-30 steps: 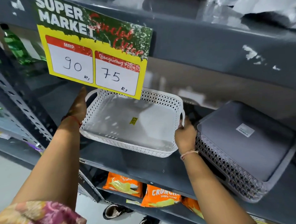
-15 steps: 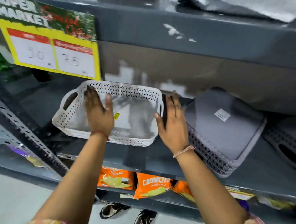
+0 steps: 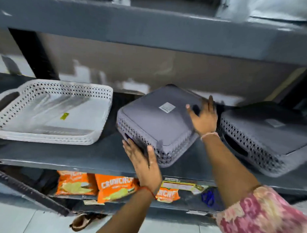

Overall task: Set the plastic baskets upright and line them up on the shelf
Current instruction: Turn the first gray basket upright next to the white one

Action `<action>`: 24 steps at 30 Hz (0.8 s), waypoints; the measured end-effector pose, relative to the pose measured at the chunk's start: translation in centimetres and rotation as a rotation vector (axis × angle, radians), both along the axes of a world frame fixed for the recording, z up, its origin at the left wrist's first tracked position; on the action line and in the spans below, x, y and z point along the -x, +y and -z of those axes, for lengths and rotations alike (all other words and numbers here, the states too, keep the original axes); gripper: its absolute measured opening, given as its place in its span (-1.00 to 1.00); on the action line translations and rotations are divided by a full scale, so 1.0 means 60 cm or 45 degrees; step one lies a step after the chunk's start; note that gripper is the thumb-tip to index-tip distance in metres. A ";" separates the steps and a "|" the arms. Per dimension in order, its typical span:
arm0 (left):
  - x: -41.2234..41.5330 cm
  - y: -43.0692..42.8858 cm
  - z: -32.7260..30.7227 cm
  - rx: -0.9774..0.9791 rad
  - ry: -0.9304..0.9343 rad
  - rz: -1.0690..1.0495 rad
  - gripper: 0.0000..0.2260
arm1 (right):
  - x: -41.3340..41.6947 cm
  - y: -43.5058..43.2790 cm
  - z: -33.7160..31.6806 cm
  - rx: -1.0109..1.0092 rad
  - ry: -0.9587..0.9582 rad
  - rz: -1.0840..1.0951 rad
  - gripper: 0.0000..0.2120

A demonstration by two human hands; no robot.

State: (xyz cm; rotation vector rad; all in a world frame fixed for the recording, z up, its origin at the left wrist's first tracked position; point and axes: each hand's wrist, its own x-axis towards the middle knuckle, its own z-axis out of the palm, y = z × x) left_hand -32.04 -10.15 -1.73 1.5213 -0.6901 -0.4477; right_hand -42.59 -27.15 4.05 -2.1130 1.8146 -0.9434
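Hands [image 3: 172, 143] at overturned basket [image 3: 156, 123] edges

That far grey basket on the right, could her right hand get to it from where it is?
Probably yes. The right hand rests on the middle grey basket, right beside the far grey basket. Nothing stands between them, and the shelf front is open.
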 end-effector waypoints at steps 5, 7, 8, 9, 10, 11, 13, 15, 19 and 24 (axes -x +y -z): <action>0.061 -0.003 0.012 -0.083 0.069 -0.019 -0.03 | 0.038 -0.049 0.020 -0.264 -0.044 0.031 -0.23; 0.064 -0.008 0.018 -0.116 0.072 -0.037 0.01 | 0.044 -0.062 0.026 -0.340 -0.122 0.041 -0.20; 0.064 -0.012 0.020 -0.126 0.068 -0.044 0.01 | 0.047 -0.070 0.029 -0.369 -0.167 0.044 -0.18; 0.064 -0.014 0.021 -0.130 0.063 -0.048 0.01 | 0.050 -0.076 0.031 -0.393 -0.214 0.046 -0.18; 0.063 -0.017 0.022 -0.131 0.064 -0.049 0.00 | 0.051 -0.082 0.032 -0.419 -0.280 0.047 -0.17; 0.061 -0.017 0.023 -0.128 0.069 -0.048 0.00 | 0.052 -0.086 0.034 -0.437 -0.352 0.042 -0.17; 0.061 -0.019 0.021 -0.121 0.077 -0.058 0.01 | 0.052 -0.092 0.037 -0.456 -0.494 0.018 -0.18; 0.058 -0.017 0.018 -0.063 0.094 -0.074 0.00 | 0.053 -0.096 0.038 -0.441 -0.574 -0.001 -0.23; 0.019 -0.018 -0.003 0.051 0.072 -0.158 -0.16 | 0.057 -0.090 0.021 -0.256 -0.684 0.032 -0.44; -0.061 -0.036 -0.080 0.418 0.138 -0.300 -0.33 | 0.064 -0.048 -0.047 0.019 -1.253 -0.035 -0.57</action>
